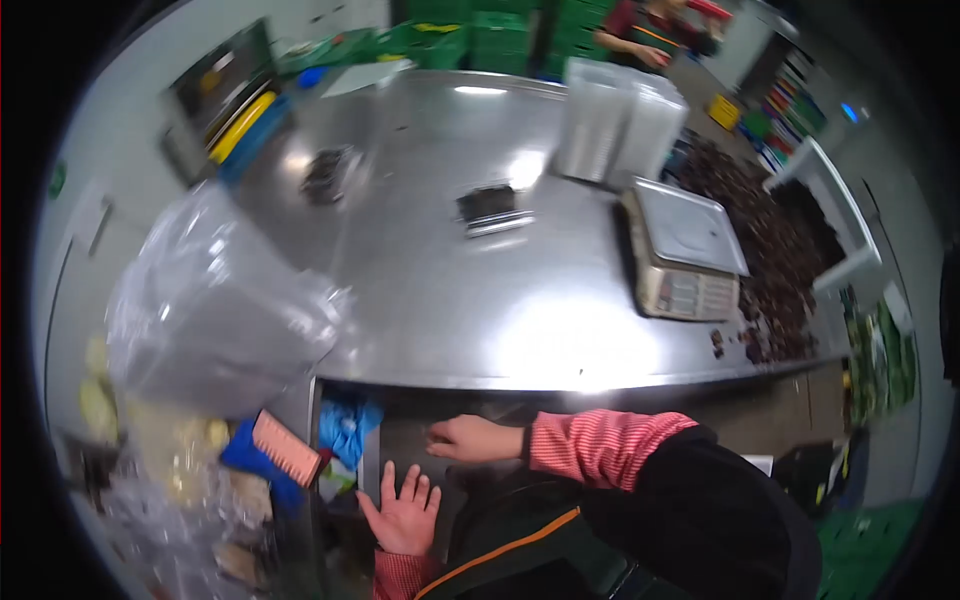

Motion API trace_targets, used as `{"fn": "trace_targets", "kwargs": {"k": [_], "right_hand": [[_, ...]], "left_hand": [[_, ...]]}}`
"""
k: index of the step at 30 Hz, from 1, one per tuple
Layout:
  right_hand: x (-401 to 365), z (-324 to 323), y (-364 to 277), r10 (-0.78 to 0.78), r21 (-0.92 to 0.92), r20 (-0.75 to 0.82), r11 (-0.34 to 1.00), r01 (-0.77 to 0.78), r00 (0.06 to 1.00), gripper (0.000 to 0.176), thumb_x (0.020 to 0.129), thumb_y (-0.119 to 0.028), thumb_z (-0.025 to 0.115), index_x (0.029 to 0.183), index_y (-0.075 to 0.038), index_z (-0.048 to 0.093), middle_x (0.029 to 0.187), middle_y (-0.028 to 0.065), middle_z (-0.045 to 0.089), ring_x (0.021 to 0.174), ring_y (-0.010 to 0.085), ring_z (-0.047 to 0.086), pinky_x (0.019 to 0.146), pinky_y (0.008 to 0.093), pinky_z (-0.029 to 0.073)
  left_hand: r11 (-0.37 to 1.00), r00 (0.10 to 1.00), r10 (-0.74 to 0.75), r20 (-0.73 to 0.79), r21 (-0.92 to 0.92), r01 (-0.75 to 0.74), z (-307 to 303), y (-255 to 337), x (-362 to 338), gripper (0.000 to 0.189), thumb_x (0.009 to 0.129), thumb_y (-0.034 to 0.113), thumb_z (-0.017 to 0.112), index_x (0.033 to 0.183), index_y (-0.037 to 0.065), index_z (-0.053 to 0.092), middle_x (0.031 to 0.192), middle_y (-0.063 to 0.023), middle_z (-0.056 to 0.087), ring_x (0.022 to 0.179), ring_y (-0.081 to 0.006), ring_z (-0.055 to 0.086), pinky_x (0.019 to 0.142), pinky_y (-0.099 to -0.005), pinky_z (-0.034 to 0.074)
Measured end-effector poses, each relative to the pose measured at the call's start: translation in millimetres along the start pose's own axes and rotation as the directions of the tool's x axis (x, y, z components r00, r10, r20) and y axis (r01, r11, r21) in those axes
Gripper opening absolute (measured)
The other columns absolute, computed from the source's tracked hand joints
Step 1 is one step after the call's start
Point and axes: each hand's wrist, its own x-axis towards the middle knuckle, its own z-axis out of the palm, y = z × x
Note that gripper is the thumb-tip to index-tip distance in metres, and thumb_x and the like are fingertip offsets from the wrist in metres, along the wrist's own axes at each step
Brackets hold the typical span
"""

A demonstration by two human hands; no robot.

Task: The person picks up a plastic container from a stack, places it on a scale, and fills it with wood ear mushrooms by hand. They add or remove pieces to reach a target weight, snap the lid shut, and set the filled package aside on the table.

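My left hand [405, 515] is palm up with its fingers spread and nothing in it, beside an open drawer [315, 420] below the table edge. In that drawer lie a crumpled blue plastic or cloth item [348, 428] and a green-and-white wrapper [338, 480]. Slightly above and to the right, my right hand [470, 438] hovers in front of the apron, its fingers loosely bent and pointing left. Nothing shows in it, though its fingertips are blurred. Left of the drawer, a pink ridged comb-like piece [285, 447] rests on blue material [255, 465].
The steel table [430, 290] carries two dark packs [490, 205] [328, 175], a scale [690, 235], stacked clear containers [610, 125] and a heap of dark brown pieces [770, 240] beside a tipped white crate [840, 215]. A large plastic bag [215, 300] stands left. Another person [645, 35] is at the back.
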Motion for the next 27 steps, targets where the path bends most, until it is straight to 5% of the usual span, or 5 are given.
{"fn": "trace_targets", "kwargs": {"k": [9,18,20,25,27], "right_hand": [[-214,-118,103,0.270,0.203,-0.272,0.954,-0.219,0.924,0.035,0.096,-0.037,0.057,0.100,-0.004,0.068,0.089,0.0204,0.069,0.087,0.0400,0.066,0.079,0.0487,0.051],[-339,-304,214,0.132,0.124,-0.582,0.990,-0.073,0.802,0.029,0.095,-0.029,0.059,0.089,-0.002,0.067,0.082,0.0202,0.066,0.078,0.0407,0.064,0.070,0.0450,0.050],[-346,-362,221,0.150,0.094,-0.693,0.989,-0.118,0.706,0.019,0.096,-0.017,0.061,0.097,0.000,0.069,0.085,0.0156,0.068,0.074,0.0258,0.064,0.069,0.0351,0.051],[-294,-528,228,-0.432,-0.509,-0.811,0.854,-0.111,0.394,0.024,0.092,-0.018,0.064,0.110,-0.002,0.062,0.100,0.0169,0.064,0.094,0.0369,0.061,0.080,0.0448,0.050],[-257,-583,210,-0.504,-0.621,-0.762,0.747,-0.237,0.407,0.025,0.090,-0.019,0.067,0.107,-0.002,0.062,0.100,0.0146,0.063,0.098,0.0351,0.060,0.084,0.0435,0.050]], "left_hand": [[0.880,0.966,-0.252,0.057,0.429,0.204,117,-116,80,0.073,0.094,0.075,0.038,0.139,0.020,0.054,0.116,-0.0111,0.067,0.106,-0.0265,0.063,0.099,-0.0509,0.048],[0.732,0.851,-0.521,0.064,0.547,0.407,218,-323,156,0.067,0.101,0.064,0.036,0.141,0.012,0.049,0.118,-0.0155,0.065,0.112,-0.0287,0.060,0.104,-0.0512,0.044],[0.726,0.870,-0.490,0.056,0.579,0.371,230,-337,163,0.065,0.102,0.062,0.035,0.139,0.011,0.050,0.118,-0.0156,0.065,0.114,-0.0295,0.059,0.105,-0.0504,0.044],[0.800,0.934,-0.356,0.027,0.526,0.289,242,-349,175,0.063,0.103,0.060,0.035,0.136,0.011,0.054,0.116,-0.0149,0.065,0.113,-0.0295,0.059,0.104,-0.0506,0.045],[0.821,0.932,-0.358,0.048,0.493,0.290,238,-350,182,0.060,0.103,0.059,0.037,0.136,0.011,0.054,0.117,-0.0157,0.065,0.112,-0.0298,0.060,0.104,-0.0515,0.045]]}}
